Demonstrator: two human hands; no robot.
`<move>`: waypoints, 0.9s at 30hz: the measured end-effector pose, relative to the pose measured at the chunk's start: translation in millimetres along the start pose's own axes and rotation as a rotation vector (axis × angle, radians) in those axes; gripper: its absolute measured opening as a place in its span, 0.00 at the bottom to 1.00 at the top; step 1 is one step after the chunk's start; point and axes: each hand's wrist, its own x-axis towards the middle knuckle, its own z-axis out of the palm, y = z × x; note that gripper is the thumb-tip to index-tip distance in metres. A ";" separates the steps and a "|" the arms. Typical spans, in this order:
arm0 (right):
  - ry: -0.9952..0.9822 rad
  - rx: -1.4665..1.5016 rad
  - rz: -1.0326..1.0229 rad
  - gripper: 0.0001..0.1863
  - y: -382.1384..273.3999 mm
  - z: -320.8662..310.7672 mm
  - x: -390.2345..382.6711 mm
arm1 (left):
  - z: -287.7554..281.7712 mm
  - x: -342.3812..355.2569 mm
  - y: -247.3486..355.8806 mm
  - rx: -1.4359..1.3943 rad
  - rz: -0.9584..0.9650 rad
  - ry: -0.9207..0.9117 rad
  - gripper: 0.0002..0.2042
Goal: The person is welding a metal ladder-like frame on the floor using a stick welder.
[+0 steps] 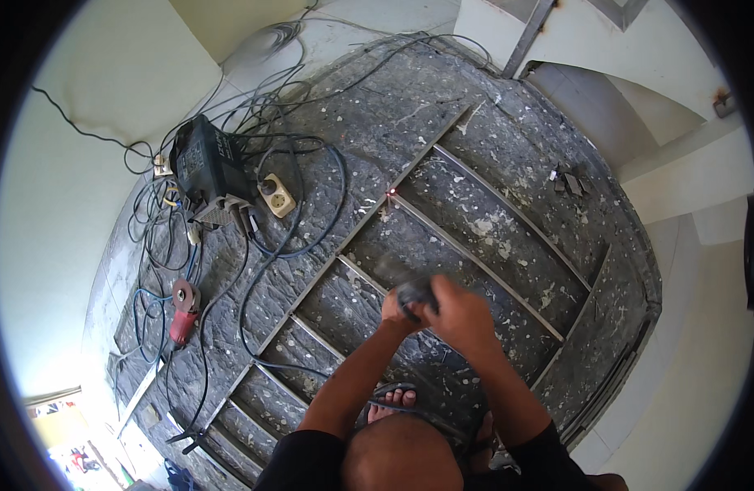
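Observation:
My left hand and my right hand are close together over the middle of a metal frame, both closed around a dark tool. Motion smears the tool, so its kind cannot be made out. Below it lies the ladder-like frame of thin steel bars, flat on the floor sheet. A small red glow shows where one crossbar meets the long bar, ahead and left of my hands. A black clamp is near the frame's lower left end.
At left stands a dark welding machine among tangled cables, beside a socket block. A red angle grinder lies nearer. Metal scraps lie at right. My sandalled foot is beside the frame.

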 end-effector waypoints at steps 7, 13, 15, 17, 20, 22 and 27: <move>0.021 0.733 0.260 0.10 -5.3 -37.8 29.4 | 0.0 -1.5 5.1 0.100 -0.001 -0.040 0.13; 0.057 0.052 -0.108 0.11 -16.3 -31.7 22.9 | -15.4 1.7 14.2 0.132 -0.023 -0.044 0.12; -0.107 -0.378 -0.282 0.12 -17.3 -25.2 2.4 | -15.9 2.1 13.3 0.237 0.166 0.178 0.11; -0.076 -0.294 -0.241 0.12 -9.7 -27.1 -3.5 | -13.4 2.0 10.7 0.192 0.133 0.184 0.11; 0.086 0.220 0.007 0.11 -0.1 -41.4 -2.8 | -9.3 2.2 8.0 0.033 0.054 0.052 0.09; -0.063 1.111 0.687 0.11 -2.0 -53.7 15.9 | -12.3 4.5 8.2 0.076 0.022 0.059 0.08; 0.036 -0.199 -0.281 0.12 -48.5 -28.0 47.9 | -26.7 12.6 32.1 0.120 0.018 -0.044 0.09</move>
